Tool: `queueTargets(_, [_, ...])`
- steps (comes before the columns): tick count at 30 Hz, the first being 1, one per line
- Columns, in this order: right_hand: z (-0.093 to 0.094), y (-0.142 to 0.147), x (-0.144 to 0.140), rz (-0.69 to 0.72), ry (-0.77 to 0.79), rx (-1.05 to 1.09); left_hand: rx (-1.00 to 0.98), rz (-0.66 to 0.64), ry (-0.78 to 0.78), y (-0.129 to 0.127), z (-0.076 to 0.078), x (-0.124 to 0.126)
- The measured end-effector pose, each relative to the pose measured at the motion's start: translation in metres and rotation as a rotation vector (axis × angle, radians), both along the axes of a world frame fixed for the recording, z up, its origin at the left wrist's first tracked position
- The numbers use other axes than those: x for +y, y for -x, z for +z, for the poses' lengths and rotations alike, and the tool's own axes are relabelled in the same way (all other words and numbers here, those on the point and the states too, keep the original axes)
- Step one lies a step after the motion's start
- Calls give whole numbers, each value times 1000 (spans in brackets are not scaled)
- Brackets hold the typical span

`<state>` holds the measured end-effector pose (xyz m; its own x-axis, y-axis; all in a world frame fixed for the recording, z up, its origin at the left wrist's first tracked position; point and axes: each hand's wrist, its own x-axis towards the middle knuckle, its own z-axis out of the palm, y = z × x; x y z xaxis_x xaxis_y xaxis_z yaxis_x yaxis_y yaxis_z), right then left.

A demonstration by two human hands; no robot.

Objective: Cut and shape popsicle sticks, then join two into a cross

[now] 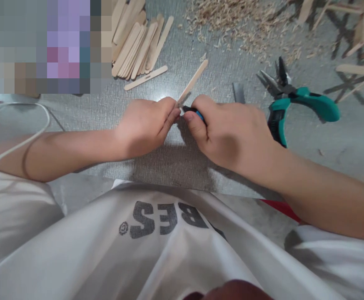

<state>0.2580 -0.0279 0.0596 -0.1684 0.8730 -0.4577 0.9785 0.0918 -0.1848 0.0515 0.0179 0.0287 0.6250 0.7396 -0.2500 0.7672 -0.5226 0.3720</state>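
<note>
Head view: the left hand (144, 127) is closed around the near end of a flat wooden stick (193, 82), pinching it between thumb and fingers so the free end angles up and away toward the far edge of the surface (182, 158); that grip keeps the stick steady and off the surface where a blade can meet it. The right hand (232, 133) is closed on a small knife with a dark and blue handle (194, 111), its tip set against the stick just beside the left fingertips, seemingly for close control of the cut. A stack of like sticks (138, 43) lies toward the far left, one slotted stick (146, 78) apart from it. Wood shavings (232, 21) are scattered along the far edge. Teal-handled pliers (297, 104) rest just right of the right hand, within easy reach.
</note>
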Motion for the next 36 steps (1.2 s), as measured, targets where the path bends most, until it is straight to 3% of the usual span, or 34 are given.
queueTargets(8, [-1, 3, 4, -40, 29, 61, 20, 23, -91, 4, -11, -5])
queueTargets(18, [-2, -2, 5, -34, 5, 103, 101, 11, -124, 0, -8, -4])
queueTargets(23, [1, 3, 6, -38, 51, 81, -28, 29, -124, 6, -16, -4])
queueTargets(27, [-5, 3, 4, -40, -8, 97, -98, 71, -84, 10, -20, -4])
queueTargets(36, [-13, 3, 1, -25, -166, 54, -260, 120, 101, 5, 5, 1])
